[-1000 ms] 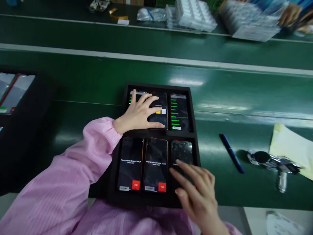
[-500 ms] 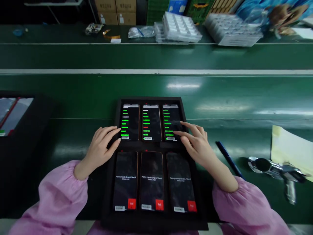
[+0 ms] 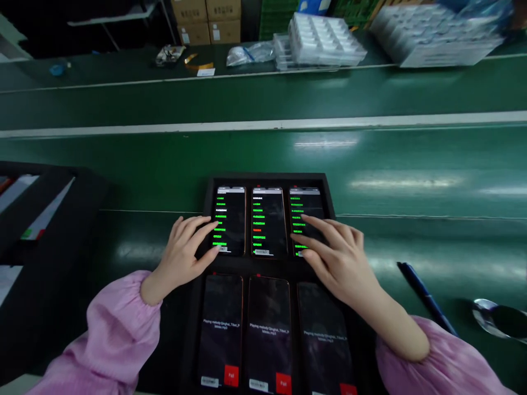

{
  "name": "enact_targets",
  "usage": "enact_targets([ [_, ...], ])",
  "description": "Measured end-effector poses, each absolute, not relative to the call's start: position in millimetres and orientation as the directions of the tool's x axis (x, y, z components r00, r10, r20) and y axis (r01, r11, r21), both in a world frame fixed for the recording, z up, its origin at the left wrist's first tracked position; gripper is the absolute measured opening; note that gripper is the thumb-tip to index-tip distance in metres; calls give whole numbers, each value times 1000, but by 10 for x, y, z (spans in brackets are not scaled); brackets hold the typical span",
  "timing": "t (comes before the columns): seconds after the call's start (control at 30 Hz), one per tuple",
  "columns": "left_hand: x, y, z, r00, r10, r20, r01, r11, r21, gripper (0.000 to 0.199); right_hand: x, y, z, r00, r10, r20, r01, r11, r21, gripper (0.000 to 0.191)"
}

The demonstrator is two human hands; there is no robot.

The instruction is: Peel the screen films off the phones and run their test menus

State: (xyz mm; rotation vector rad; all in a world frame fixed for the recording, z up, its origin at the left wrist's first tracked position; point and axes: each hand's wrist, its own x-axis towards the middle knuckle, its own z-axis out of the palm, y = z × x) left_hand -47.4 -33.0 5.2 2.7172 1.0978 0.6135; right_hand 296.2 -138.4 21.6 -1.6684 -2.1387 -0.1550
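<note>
A black foam tray (image 3: 272, 267) holds several smartphones in two rows. Over the left edge of the far-left smartphone (image 3: 234, 222) are the fingertips of my left hand (image 3: 187, 247), fingers apart and holding nothing. My right hand (image 3: 340, 252) reaches over the far-right smartphone (image 3: 315, 214), its fingers spread near the screen; whether they touch is unclear. Between them lies the far-middle smartphone (image 3: 274, 222), its list mostly green with one red line. The near-left smartphone (image 3: 222, 307), near-middle smartphone (image 3: 269, 307) and near-right smartphone (image 3: 323, 312) show "Playing melody" text and red boxes.
Another black tray (image 3: 78, 192) stands at the left. A blue pen (image 3: 426, 296) and a shiny metal object (image 3: 488, 318) lie right of my right hand. Clear plastic trays (image 3: 325, 41), a plastic bag (image 3: 249, 54) and cardboard boxes (image 3: 224, 32) are at the back.
The camera view has shifted, with the tray now lower and further right. My right hand has moved leftward across the far-right smartphone; my left fingers reach slightly further over the far-left one.
</note>
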Motion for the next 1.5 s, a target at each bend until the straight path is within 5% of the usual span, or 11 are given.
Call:
enact_targets([
  [0.43, -577, -385, -27, 617, 730, 292, 646, -683, 341, 63, 2748, -1181, 182, -254, 858, 446, 920, 356, -161, 35],
  [1.0, -594, -394, -59, 686, 602, 408, 547, -797, 256, 42, 2691, -1210, 128, -316, 856, 408, 908, 398, -133, 36],
  [1.2, -601, -389, -66, 689, 619, 376, 562, -784, 262, 41, 2681, -1212, 160, -242, 887, 393, 945, 308, -114, 37],
  [1.5, -606, -398, -80, 644, 618, 452, 570, -781, 256, 49, 2685, -1271, 181, -269, 868, 417, 903, 378, -203, 33],
])
